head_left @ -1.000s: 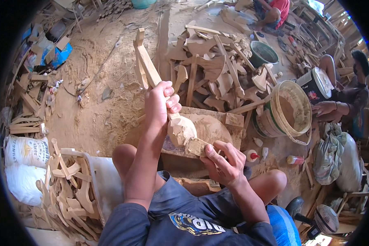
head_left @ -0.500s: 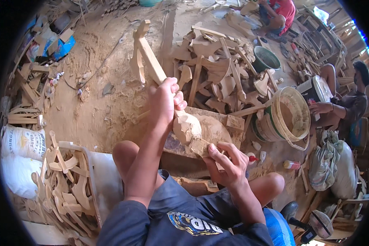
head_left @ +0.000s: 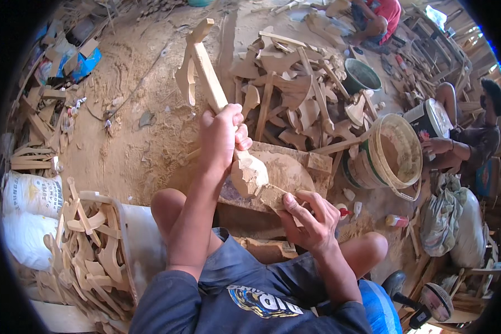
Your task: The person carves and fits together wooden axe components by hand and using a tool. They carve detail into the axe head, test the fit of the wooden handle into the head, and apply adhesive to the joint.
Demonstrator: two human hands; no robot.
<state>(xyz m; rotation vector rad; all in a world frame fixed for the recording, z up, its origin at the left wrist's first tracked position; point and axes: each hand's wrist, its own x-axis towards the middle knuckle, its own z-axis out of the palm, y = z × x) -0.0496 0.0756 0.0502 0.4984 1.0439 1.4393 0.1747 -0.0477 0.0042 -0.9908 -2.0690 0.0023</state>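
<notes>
My left hand (head_left: 221,132) is closed round the bar of a pale carved wooden piece (head_left: 208,78), held slanting over the low bench. A curved, axe-like part hangs from the piece's far end. Its broad near end is smeared with tan putty (head_left: 247,173). Against that end lies a small flat scraper (head_left: 272,196) coated in the same putty. The fingers and thumb of my right hand (head_left: 313,221) pinch the scraper; my fingers hide its near part.
A putty-smeared bucket (head_left: 367,164) stands right of the low bench (head_left: 295,170). Beyond lies a heap of cut wooden pieces (head_left: 295,89); more fill a container (head_left: 129,245) at left. Two people sit at the right and far right. A small fan (head_left: 435,303) is at lower right.
The wooden piece has shifted and turned slightly in my left hand, its puttied end a little to the left. My right hand keeps the scraper at that end, almost unmoved.
</notes>
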